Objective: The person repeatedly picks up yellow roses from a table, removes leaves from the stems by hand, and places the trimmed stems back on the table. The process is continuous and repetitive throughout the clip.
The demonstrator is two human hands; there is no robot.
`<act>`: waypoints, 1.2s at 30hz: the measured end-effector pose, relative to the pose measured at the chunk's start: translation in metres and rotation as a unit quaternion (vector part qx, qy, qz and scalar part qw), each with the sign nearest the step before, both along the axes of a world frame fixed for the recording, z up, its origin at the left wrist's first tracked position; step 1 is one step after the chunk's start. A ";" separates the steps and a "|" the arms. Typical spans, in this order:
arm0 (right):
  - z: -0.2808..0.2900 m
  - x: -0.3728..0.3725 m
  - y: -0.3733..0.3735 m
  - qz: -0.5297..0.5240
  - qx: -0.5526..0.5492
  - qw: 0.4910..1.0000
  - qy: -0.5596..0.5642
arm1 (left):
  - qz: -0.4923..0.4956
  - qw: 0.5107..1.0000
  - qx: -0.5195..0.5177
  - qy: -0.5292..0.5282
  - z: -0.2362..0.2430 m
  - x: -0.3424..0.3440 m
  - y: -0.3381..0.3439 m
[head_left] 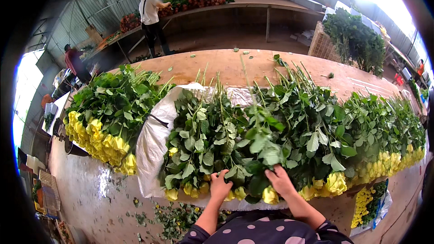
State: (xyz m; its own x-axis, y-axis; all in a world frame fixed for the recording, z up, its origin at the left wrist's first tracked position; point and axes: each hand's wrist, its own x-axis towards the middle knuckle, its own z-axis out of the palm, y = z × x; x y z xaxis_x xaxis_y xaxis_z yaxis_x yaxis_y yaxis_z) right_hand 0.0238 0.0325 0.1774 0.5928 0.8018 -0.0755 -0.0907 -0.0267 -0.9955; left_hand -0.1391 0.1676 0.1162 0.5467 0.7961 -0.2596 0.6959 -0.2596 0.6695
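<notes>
Yellow roses with long leafy stems lie in a row across the table, blooms toward me. My right hand is closed around the leafy stem of a yellow rose, just above its bloom; the leaves over it are smeared by motion. To the left, my left hand rests on the leaves of the pile of roses, thumb and fingers apart, close to several yellow blooms. Under these stems lies a white plastic sheet. Foliage partly hides the fingertips of both hands.
The wooden table shows bare beyond the stems. More yellow roses lie at the left and others at the right. Cut leaves litter the floor. A person stands at a far bench; a wicker crate stands back right.
</notes>
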 end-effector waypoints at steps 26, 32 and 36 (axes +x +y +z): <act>-0.067 -0.038 0.021 0.020 -0.019 0.921 0.388 | 0.164 0.913 -0.282 -0.245 0.001 -0.025 -0.015; -0.040 -0.019 0.009 -0.011 -0.165 0.972 0.168 | 0.243 0.854 -0.399 -0.229 0.017 -0.027 -0.012; -0.004 0.006 -0.010 0.023 0.000 0.996 0.091 | 0.078 0.328 -0.683 -0.648 0.089 -0.057 0.018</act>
